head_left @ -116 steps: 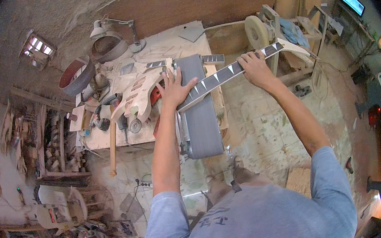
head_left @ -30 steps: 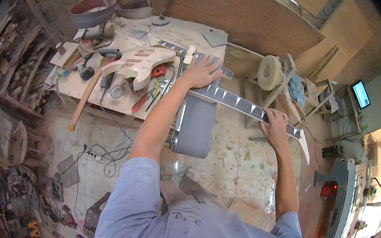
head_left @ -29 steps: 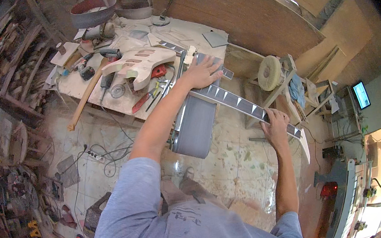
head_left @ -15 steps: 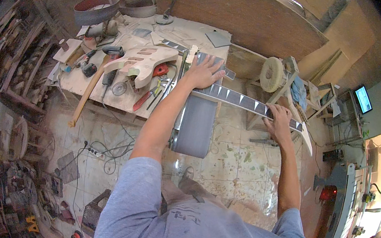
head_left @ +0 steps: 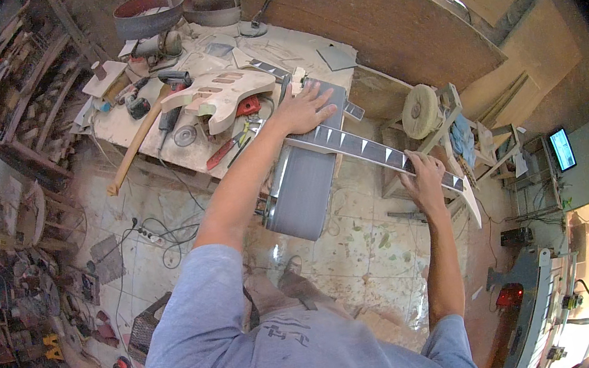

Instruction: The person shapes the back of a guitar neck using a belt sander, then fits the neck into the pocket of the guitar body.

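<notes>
My left hand (head_left: 300, 111) lies with fingers spread across the upper end of a guitar neck (head_left: 359, 143) and the grey sanding belt (head_left: 296, 195) beneath it. My right hand (head_left: 423, 179) grips the neck near its pale pointed headstock (head_left: 469, 205); the neck crosses the belt diagonally, showing its dark fretboard with white triangular inlays. Left of the sander, an unfinished wooden guitar body (head_left: 221, 94) rests on the dusty bench near a red tool (head_left: 248, 106) and scattered hand tools. A second dark fretboard piece (head_left: 258, 67) lies behind the body.
A power drill (head_left: 138, 104), long wooden stick (head_left: 129, 153), curved bands (head_left: 149, 14) and lamp (head_left: 253, 28) occupy the bench. A round-wheel machine (head_left: 418, 110) stands right, beside a screen (head_left: 562, 149). Cables (head_left: 169, 243) cross the tiled floor; wood stacks (head_left: 25, 85) line the left.
Since the oldest frame my view has turned and the neck now slants down to the right. In the last second both hands and the neck have shifted slightly, the right end rising.
</notes>
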A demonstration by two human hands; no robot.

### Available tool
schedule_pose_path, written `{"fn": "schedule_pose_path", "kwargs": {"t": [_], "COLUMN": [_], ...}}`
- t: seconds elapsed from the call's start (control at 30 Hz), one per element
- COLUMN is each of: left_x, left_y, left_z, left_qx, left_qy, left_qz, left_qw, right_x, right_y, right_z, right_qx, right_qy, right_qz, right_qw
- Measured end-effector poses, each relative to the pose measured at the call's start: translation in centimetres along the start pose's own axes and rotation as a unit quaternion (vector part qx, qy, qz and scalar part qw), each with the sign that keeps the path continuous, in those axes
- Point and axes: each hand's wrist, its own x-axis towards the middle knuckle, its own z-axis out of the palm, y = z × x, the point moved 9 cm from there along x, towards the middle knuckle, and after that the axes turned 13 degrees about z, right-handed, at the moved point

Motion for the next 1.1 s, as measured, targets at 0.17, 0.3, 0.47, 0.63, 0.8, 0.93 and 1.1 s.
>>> {"fn": "schedule_pose_path", "kwargs": {"t": [0.17,0.3,0.47,0.63,0.8,0.93,1.1], "left_x": [-0.5,-0.4,0.2,1.0,1.6,1.2,0.1], "left_y": [0.1,0.4,0.8,1.7,2.2,1.7,1.0], "left_z": [-0.4,-0.4,-0.1,0.3,0.5,0.6,0.1], "left_qx": [0.010,0.000,-0.005,-0.003,-0.001,0.003,0.006], "left_qy": [0.002,-0.003,-0.005,-0.007,-0.008,-0.003,-0.002], "left_qz": [-0.001,-0.001,0.001,0.008,0.003,-0.001,0.000], "left_qw": [1.000,1.000,1.000,1.000,1.000,1.000,1.000], "right_x": [-0.2,-0.7,-1.0,-0.5,0.0,0.5,0.3], "right_y": [-0.5,-0.4,0.0,1.6,2.6,2.2,1.4], "right_z": [0.1,0.0,-0.3,0.2,0.1,0.2,0.6], "right_qx": [-0.006,-0.005,-0.009,-0.036,-0.036,-0.032,-0.021], "right_qy": [-0.010,-0.001,0.008,0.011,0.008,-0.001,0.000], "right_qz": [0.009,0.009,0.008,0.010,0.007,0.011,0.011], "right_qw": [1.000,1.000,1.000,0.999,0.999,0.999,1.000]}}
